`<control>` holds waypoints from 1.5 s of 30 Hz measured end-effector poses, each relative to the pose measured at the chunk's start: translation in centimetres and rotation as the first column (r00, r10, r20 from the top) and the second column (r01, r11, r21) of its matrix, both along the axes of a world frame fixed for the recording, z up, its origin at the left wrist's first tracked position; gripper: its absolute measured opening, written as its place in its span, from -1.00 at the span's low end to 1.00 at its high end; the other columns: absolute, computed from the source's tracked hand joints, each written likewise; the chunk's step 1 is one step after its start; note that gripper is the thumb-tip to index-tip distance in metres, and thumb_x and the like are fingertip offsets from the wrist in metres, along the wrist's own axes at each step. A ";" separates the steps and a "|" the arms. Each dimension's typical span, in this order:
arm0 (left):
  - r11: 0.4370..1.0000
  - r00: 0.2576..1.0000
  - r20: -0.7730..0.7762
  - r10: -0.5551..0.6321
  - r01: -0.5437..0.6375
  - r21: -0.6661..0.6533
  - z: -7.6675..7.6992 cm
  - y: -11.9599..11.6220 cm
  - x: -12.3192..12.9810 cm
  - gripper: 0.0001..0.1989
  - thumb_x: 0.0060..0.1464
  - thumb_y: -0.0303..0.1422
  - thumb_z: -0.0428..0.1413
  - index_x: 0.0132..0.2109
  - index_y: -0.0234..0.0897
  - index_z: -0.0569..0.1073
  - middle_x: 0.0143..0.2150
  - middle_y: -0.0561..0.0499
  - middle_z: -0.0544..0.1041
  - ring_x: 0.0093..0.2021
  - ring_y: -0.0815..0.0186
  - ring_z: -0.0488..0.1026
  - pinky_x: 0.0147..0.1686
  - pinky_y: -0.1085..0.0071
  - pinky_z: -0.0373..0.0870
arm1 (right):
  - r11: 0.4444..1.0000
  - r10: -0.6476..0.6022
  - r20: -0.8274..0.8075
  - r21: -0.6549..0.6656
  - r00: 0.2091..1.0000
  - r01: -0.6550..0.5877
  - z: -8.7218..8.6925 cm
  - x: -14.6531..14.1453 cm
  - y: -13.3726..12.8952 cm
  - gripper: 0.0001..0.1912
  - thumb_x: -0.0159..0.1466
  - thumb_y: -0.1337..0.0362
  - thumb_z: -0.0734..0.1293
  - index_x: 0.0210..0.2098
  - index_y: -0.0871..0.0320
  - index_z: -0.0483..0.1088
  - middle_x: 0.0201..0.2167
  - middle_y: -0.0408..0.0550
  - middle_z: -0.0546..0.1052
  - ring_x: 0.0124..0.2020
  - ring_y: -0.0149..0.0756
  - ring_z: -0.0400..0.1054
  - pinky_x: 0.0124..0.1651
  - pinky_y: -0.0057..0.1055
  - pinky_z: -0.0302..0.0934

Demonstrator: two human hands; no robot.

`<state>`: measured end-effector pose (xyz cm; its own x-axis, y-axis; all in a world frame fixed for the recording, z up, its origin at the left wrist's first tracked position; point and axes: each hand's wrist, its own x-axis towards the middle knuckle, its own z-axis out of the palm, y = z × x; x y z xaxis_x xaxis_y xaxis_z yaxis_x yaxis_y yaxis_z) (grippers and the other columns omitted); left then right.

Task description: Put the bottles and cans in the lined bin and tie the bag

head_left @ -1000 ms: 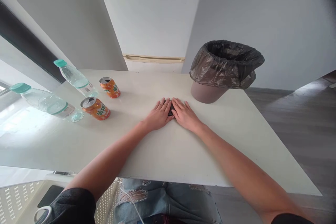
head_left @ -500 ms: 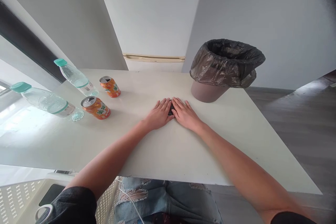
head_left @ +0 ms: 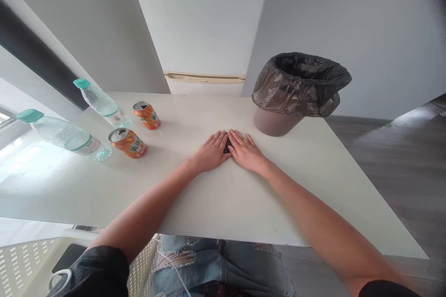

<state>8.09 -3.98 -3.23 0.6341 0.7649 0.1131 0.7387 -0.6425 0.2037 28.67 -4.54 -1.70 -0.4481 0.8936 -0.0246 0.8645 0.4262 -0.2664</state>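
My left hand point(head_left: 211, 152) and my right hand point(head_left: 246, 152) lie flat, palms down, at the middle of the white table point(head_left: 223, 204). Their fingertips and thumbs nearly meet. A small dark object point(head_left: 226, 144) shows between them, mostly covered by the hands. To the left, two orange cans point(head_left: 132, 144) point(head_left: 149, 117) stand with their tops opened. Beyond them are two clear bottles with green caps point(head_left: 66, 134) point(head_left: 102, 104), both upright. A bin point(head_left: 275, 121) lined with a black bag point(head_left: 296, 88) stands on the table to the right of my hands.
A white fridge point(head_left: 205, 18) stands behind the table's far edge. At the lower left, beside my legs, is a cream perforated basket point(head_left: 28, 260) with a dark flat item point(head_left: 69, 257) on it. A white cable hangs over the jeans.
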 end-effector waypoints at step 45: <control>0.991 0.943 0.306 0.131 -0.123 -0.045 3.7 0.6 -1.8 -0.79 0.43 -0.33 -0.04 0.05 -0.16 0.45 -0.20 0.06 0.65 -0.32 0.26 0.52 0.11 0.18 0.35 | 0.998 0.002 -0.589 0.047 0.808 0.032 0.3 2.3 0.9 -0.78 0.44 0.18 0.30 -0.10 0.09 0.57 -0.25 -0.03 0.61 -0.23 -0.16 0.42 -0.09 -0.23 0.31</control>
